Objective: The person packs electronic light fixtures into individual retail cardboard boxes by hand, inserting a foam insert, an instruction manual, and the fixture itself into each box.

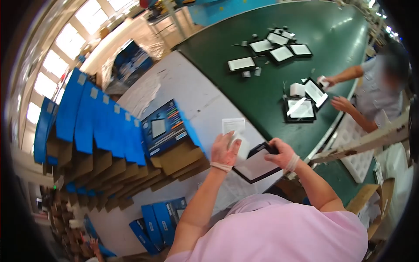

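My right hand point(283, 153) grips the upper right edge of a black-framed tablet point(257, 166) with a pale screen, tilted over the grey table near my body. Just left of it is my left hand point(225, 150), fingers bent around a small white item point(238, 143) that is partly hidden and blurred. A printed white sheet point(233, 125) lies beyond my left fingertips. To the left, an open blue printed box point(163, 126) with brown cardboard inside leans on a row of similar boxes.
Blue open boxes point(83, 118) line the left side. Closed blue boxes point(159, 222) lie at the near left. Several tablets point(281, 53) rest on the green conveyor table point(209, 48). Across it a co-worker point(379, 83) handles a small white item beside more tablets point(300, 109). A white tray point(354, 161) is right.
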`<action>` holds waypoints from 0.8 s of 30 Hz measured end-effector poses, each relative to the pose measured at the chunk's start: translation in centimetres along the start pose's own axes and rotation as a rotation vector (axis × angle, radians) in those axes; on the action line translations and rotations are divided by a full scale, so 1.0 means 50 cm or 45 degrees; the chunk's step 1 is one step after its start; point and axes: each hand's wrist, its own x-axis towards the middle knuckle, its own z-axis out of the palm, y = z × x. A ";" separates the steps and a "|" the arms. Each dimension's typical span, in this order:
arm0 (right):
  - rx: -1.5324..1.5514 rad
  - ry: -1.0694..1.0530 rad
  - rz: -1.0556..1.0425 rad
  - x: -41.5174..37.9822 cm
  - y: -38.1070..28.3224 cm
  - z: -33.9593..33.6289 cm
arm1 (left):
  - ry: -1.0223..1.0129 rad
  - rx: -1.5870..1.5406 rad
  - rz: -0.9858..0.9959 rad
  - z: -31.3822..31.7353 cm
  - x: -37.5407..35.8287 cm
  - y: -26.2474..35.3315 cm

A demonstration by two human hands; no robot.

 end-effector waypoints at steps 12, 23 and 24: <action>-0.902 -0.242 0.071 0.009 -0.076 0.021 | -0.792 1.768 0.411 -0.232 0.135 -0.114; 0.087 0.313 0.106 -0.083 -0.062 -0.187 | 0.162 1.072 0.369 -0.308 0.225 0.141; 0.226 0.402 0.092 -0.105 -0.091 -0.216 | 0.156 1.056 0.243 -0.296 0.214 0.151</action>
